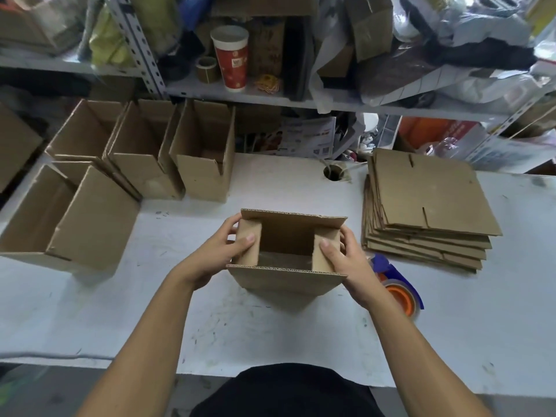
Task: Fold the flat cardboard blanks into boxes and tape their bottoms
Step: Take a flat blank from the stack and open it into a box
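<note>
Left of the left hand [224,251]: folded boxes [144,152]. Left hand gripping the box [287,260], thumb on its left flap. Right hand [346,260] likewise gripping, thumb on the right flap. Beyond the right hand: tape dispenser [397,290], flat blanks [427,209].

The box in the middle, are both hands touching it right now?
Touching. The head view shows the left hand and right hand gripping the box at its ends, each thumb pressing a side flap inward.

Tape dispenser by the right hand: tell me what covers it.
The right hand and wrist cover the tape dispenser's left part; its orange roll and blue frame show.
</note>
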